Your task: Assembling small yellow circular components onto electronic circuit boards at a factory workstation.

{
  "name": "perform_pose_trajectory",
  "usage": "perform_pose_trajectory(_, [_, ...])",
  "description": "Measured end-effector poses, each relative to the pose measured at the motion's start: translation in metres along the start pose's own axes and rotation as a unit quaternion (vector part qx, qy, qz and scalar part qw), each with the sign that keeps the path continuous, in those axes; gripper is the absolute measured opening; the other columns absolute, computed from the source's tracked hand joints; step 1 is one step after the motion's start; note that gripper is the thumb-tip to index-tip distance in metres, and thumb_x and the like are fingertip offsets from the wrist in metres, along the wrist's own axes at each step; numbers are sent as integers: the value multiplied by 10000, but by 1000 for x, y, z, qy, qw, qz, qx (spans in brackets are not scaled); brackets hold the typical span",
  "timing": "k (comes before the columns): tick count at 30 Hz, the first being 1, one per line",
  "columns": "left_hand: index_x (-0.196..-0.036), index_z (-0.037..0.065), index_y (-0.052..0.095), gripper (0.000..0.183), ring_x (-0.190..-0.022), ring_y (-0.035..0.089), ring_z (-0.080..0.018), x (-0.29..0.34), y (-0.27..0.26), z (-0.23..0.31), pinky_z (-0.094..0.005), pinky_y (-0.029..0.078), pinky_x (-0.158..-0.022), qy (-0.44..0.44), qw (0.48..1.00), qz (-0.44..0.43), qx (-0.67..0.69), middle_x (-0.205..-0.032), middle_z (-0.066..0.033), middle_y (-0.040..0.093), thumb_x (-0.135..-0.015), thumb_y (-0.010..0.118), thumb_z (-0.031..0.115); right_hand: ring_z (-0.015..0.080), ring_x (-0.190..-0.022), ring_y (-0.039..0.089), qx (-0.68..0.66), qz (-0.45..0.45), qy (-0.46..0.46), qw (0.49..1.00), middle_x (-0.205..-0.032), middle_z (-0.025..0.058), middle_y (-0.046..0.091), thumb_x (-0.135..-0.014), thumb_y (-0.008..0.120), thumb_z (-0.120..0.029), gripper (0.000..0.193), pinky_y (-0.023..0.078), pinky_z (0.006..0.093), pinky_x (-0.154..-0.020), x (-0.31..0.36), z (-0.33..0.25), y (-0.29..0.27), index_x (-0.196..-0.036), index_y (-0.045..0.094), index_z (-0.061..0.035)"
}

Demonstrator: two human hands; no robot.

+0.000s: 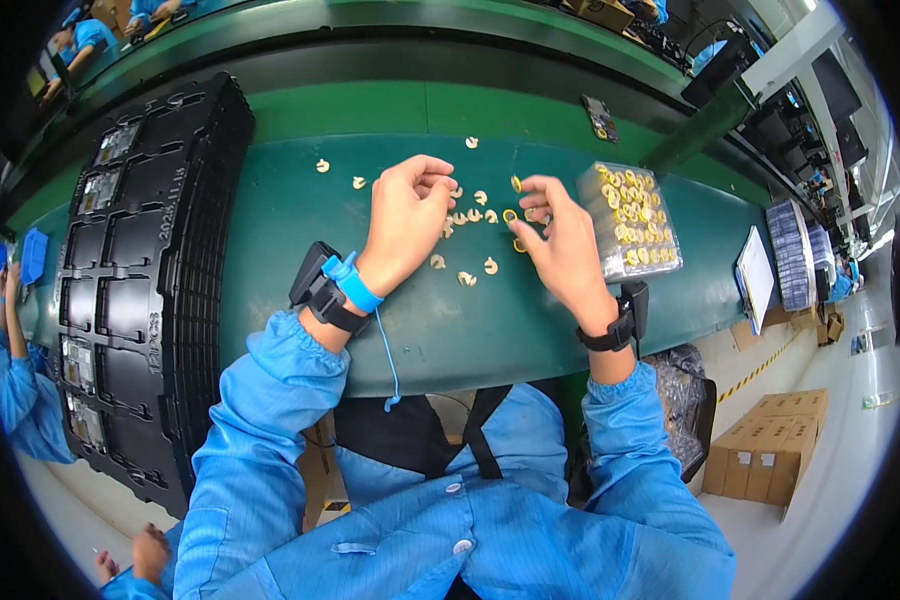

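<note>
My left hand point(407, 218) rests on the green work mat point(300, 210), its fingers curled and pinched over small cream-coloured curved parts point(467, 216) scattered there. My right hand point(562, 240) sits just to the right, fingertips pinching a small yellow ring point(510, 215); another yellow ring point(516, 183) lies just beyond. More cream parts point(465, 278) lie between the two hands, nearer me. Both wrists carry black bands, and the left also has a blue strap with a cord.
A clear tray of yellow rings point(630, 220) stands right of my right hand. A tall stack of black trays point(140, 270) fills the left side. A clipboard point(757, 275) and another tray stack point(795, 255) lie at far right. Cardboard boxes point(765, 445) stand on the floor. Co-workers in blue sit at left.
</note>
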State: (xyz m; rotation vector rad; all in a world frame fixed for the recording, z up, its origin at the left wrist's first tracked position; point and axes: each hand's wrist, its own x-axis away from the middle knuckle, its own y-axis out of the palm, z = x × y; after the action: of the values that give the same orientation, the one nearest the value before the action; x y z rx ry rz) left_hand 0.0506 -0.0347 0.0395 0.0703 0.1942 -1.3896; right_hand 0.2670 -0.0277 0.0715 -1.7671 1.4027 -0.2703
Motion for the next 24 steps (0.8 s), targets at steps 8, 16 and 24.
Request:
perform_pose_trajectory(8, [-1151,-37,678,197,-804,725,-145,0,-2,-3,-255,570,-654,23,996,12,89,-981,-102,744,-984,612,45,379,-902,713,-61,103,-85,989,-975,192,710,-905,709,-112,458,567,453,-774,-68,5,83,-1310,504,-49])
perform_pose_trajectory(16, [-1182,-44,654,214,-801,739,-208,86,0,126,-309,585,-676,7,947,-112,301,-937,-142,737,-1021,609,89,175,-765,679,-129,131,-19,983,-860,79,706,-929,728,-99,385,500,306,-637,-49,13,43,-1268,558,-37])
perform_pose_trajectory(24, [-1170,-81,658,310,-781,739,-278,113,-103,258,-350,586,-687,191,974,113,36,-915,-165,730,-1011,580,173,153,-737,633,-136,111,-58,983,-851,73,678,-954,701,-96,346,485,287,-643,-49,-3,57,-1262,554,-37])
